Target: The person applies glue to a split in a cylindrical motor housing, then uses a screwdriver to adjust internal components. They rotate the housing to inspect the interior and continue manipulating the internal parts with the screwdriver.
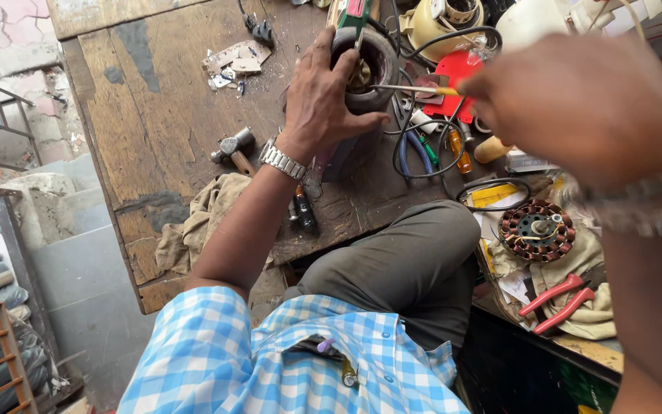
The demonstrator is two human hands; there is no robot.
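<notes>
Head view: left hand [323, 96] grips round motor housing [373, 57]; right hand [584, 103] pinches screwdriver [411, 90] inside.

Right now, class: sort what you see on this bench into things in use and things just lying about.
In use:
left hand gripping the round dark motor housing
right hand holding a yellow-handled screwdriver to it

Lying about:
hammer
red-handled pliers
copper-wound stator
beige rag
orange-handled screwdriver
</notes>
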